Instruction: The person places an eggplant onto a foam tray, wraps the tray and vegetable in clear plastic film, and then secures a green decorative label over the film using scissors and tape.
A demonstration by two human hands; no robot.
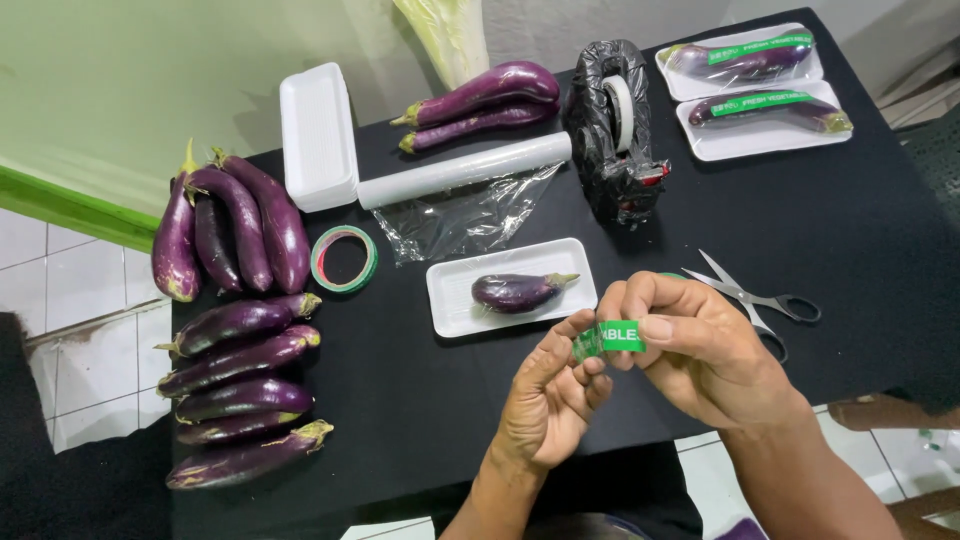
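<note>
Both hands, left hand (548, 395) and right hand (690, 345), pinch a green label tape strip (610, 338) between their fingers, above the black table (420, 400), just in front of the foam tray (450, 300) holding a small eggplant (518, 291)

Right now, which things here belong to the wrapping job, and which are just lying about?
In use: green label tape between left hand and right hand; tray with eggplant; cling film roll; scissors.
Lying about: tape ring; tape dispenser; cabbage.
</note>
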